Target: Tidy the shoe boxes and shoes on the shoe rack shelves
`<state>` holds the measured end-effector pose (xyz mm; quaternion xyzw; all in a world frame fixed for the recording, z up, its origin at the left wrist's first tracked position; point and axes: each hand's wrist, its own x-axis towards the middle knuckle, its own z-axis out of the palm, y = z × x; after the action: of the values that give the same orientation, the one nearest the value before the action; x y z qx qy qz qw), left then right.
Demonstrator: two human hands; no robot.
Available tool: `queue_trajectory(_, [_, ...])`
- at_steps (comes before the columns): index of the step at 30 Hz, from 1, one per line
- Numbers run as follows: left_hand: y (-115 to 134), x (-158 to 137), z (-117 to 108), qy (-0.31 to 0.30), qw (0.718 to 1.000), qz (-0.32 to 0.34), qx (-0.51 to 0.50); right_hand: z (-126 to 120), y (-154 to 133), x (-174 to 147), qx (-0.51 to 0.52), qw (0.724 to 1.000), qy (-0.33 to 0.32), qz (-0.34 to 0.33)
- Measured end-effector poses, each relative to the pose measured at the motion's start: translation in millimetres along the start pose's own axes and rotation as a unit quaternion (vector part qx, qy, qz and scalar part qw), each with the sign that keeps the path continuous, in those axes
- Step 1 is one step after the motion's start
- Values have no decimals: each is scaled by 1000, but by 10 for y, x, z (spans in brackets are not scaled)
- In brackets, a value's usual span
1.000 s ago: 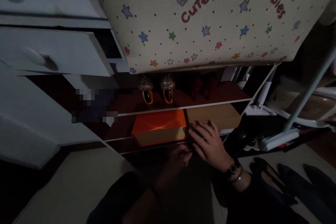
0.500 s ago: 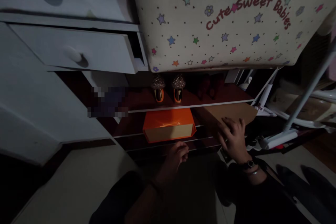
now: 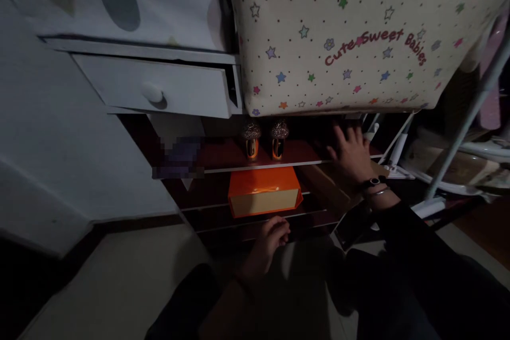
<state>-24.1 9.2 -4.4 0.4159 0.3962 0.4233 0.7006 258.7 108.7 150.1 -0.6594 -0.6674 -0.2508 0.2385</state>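
Note:
My right hand (image 3: 351,153) reaches over the right end of the upper dark red shelf (image 3: 223,150), its fingers spread and stretched toward the shadow at the back. What the fingertips touch there is too dark to make out. A pair of shoes with glittery toes and shiny orange-gold heels, the left shoe (image 3: 252,141) and the right shoe (image 3: 279,141), stands left of that hand. Below them an orange box (image 3: 263,180) lies on the lower shelf. In front of the box hangs my left hand (image 3: 273,236), fingers curled together with nothing visible in them.
A brown cardboard box (image 3: 324,186) sits beside the orange one, under my right forearm. Overhead hangs a star-printed fabric cover (image 3: 295,64). A white drawer (image 3: 191,90) sticks out at left. A metal rack pole (image 3: 464,117) slants down at right.
My right hand has gone up and forward from the cardboard box to the upper shelf. My left hand stays nearly in place. The view has shifted slightly.

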Motion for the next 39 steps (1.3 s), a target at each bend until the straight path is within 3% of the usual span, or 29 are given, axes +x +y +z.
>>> queue_trajectory(3, [4, -18, -24, -6, 1000, 3, -4, 27, 54, -94, 7, 995, 13, 101])
queue_trajectory(5, [-8, -3, -41, -5, 1000, 6, -8, -20, -143, -151, 23, 997, 26, 62])
queue_trajectory(7, [-37, 31, -53, 0, 1000, 6, -8, -88, -488, -188, 64, 994, 24, -82])
queue_trajectory(9, [-74, 72, -59, 11, 1000, 1, -9, -143, -857, -194, 117, 953, -13, -279])
queue_trajectory(11, [-102, 98, -59, 20, 1000, -2, -17, -161, -1107, -166, 135, 913, -56, -380])
queue_trajectory(13, [-104, 96, -61, 23, 999, -1, -27, -142, -1164, -116, 123, 921, -64, -363])
queue_trajectory(16, [-71, 58, -75, 19, 999, 1, -32, -95, -995, -58, 86, 977, -21, -193])
queue_trajectory(18, [-47, 34, -89, 15, 999, 3, -31, -97, -904, -56, 77, 994, 12, -75])
queue_trajectory(19, [-42, 29, -96, 14, 999, 4, -30, -112, -911, -66, 83, 995, 22, -52])
queue_trajectory(20, [-41, 29, -101, 16, 999, 6, -30, -133, -962, -80, 95, 993, 23, -68])
queue_trajectory(22, [-51, 40, -106, 19, 999, 6, -32, -174, -1183, -111, 129, 971, -1, -201])
queue_trajectory(24, [-73, 62, -102, 21, 999, 4, -33, -188, -1479, -118, 156, 914, -54, -371])
queue_trajectory(25, [-86, 74, -100, 21, 999, 3, -35, -181, -1613, -107, 159, 894, -76, -412])
queue_trajectory(26, [-100, 85, -97, 22, 999, 3, -37, -169, -1715, -88, 163, 887, -95, -421])
queue_trajectory(28, [-128, 106, -96, 24, 999, 1, -44, -146, -1784, -50, 175, 910, -113, -358])
queue_trajectory(30, [-153, 120, -100, 28, 998, -4, -50, -155, -1657, -65, 202, 933, -102, -279])
queue_trajectory(32, [-167, 126, -105, 33, 998, -12, -58, -213, -1368, -183, 237, 935, -63, -257])
queue_trajectory(35, [-164, 123, -105, 56, 994, -32, -90, -336, -746, -560, 261, 930, 37, -257])
queue_trajectory(39, [-159, 142, -106, 120, 977, -75, -162, -294, 154, -1203, 208, 959, 139, -136])
